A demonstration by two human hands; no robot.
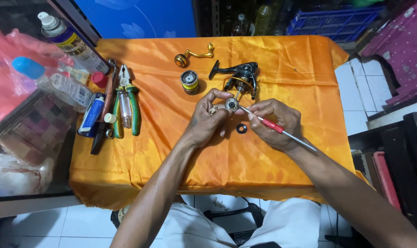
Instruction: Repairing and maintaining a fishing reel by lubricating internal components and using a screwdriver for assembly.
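My left hand (207, 120) pinches a small round metal part (231, 104) between thumb and fingers, just in front of a black fishing reel body (239, 76). In my right hand (275, 121) is a thin metal tool with a red grip (273, 126); its tip touches the round part. A small black washer (241, 128) lies on the orange cloth (171, 151) between my hands. A spool with yellow line (189, 81) and a gold reel handle (193, 56) rest farther back.
Green-handled pliers (129, 103), a screwdriver, a blue lighter (92, 115) and other small tools lie at the cloth's left edge. A spray can (73, 43) and a clear bottle with a blue cap (52, 80) sit beyond them. White floor tiles surround the table.
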